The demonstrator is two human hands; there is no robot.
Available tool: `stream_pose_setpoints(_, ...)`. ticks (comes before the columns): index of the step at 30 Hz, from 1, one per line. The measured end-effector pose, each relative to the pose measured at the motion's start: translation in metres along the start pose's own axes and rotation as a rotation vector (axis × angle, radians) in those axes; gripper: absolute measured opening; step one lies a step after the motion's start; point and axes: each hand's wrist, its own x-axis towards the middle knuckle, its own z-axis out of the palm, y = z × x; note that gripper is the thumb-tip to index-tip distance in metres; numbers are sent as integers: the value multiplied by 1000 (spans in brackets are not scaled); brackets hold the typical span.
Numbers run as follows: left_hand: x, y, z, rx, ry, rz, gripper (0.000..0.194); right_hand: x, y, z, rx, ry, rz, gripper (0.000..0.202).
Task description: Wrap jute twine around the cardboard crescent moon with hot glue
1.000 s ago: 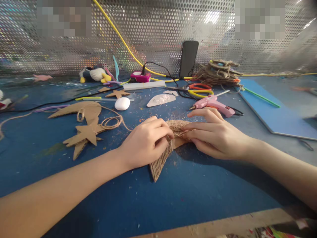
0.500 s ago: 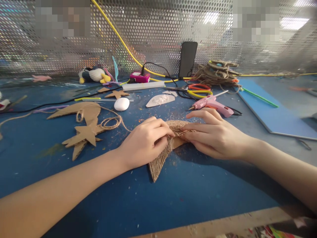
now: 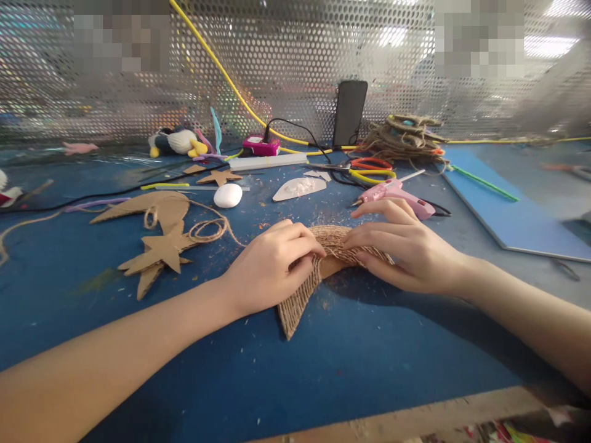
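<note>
Head view: the crescent [image 3: 295, 306], faced with rows of twine, lies on the blue table [image 3: 221, 381] between and beneath both hands; brown card [image 3: 331, 267] shows at its inner curve. The left hand [image 3: 272, 264] is narrow, its thumb and index finger close together over the crescent; whether they pinch it cannot be told. The right hand [image 3: 409, 255] is moderately open, fingers spread, tips touching the rows. Good practice, as judged here: steady the left part, press lightly along the curve, and keep rows snug without overlap. The glue gun [image 3: 398, 197] lies beyond the right hand.
</note>
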Motion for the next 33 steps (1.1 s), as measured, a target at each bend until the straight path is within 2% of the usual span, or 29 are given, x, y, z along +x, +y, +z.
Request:
stream_pose_setpoints(9, 0, -1, -1, -3, -7, -1, 24, -1, 2, 5, 127, 93, 61, 11)
stream_pose_setpoints(18, 1, 0, -1, 4, -12, 5, 25, 1, -3, 1, 231, 157, 111, 7)
stream_pose_setpoints(25, 0, -1, 0, 30, -21, 0, 24, -3, -3, 7, 470, 52, 286, 6)
stream_pose_setpoints(27, 0, -1, 0, 30, -18, 2, 24, -5, -2, 8, 521, 59, 304, 5)
stream_pose_setpoints(30, 0, -1, 0, 24, -19, 2, 24, -4, 0, 7, 456, 116, 278, 5)
stream_pose_setpoints(33, 0, -1, 0, 21, -14, 4, 24, -2, 1, 4, 282, 133, 233, 3)
